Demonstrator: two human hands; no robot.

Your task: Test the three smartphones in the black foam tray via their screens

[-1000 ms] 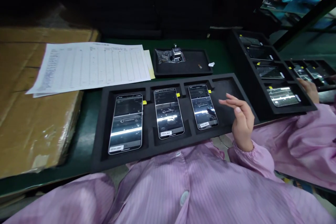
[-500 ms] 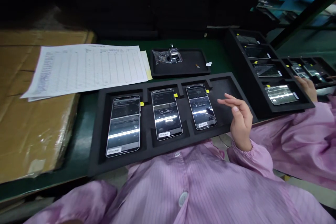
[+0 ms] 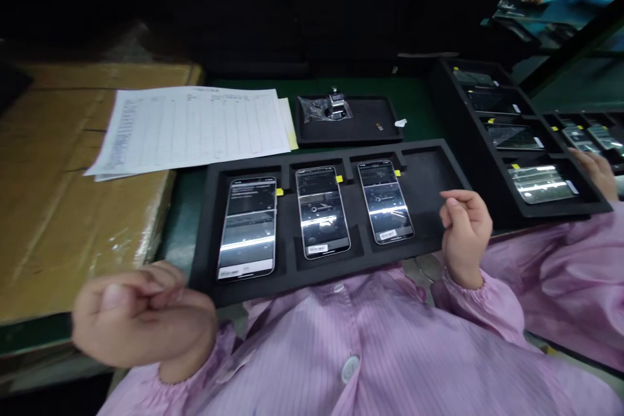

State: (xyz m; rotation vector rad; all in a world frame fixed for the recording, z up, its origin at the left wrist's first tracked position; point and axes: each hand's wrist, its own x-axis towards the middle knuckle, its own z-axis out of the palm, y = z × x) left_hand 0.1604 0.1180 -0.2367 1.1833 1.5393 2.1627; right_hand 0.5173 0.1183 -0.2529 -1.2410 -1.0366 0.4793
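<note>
A black foam tray (image 3: 287,270) lies in front of me with three smartphones in its compartments: a left phone (image 3: 248,224), a middle phone (image 3: 322,211) and a right phone (image 3: 385,201). Each has a yellow tab at its edge and a white label near its bottom; the fourth compartment, at the right, holds no phone. My right hand (image 3: 467,231) hovers over that compartment's front corner, fingers curled in and thumb against them, nothing visible in it. At the lower left, my left hand (image 3: 143,315) is curled into a loose fist above the table edge, beside the tray, with no object showing.
Printed sheets (image 3: 190,123) lie partly on a taped cardboard box (image 3: 97,227) at left. Behind the tray, a small black tray (image 3: 365,127) holds a metal tally counter (image 3: 336,106) and a plastic bag. At right stand stacked phone trays (image 3: 531,208) and a co-worker's hand (image 3: 597,172).
My left hand has come into view at the lower left, curled. The fingers of my right hand, stretched out before, have folded in. The view has shifted slightly; the phones stay in place.
</note>
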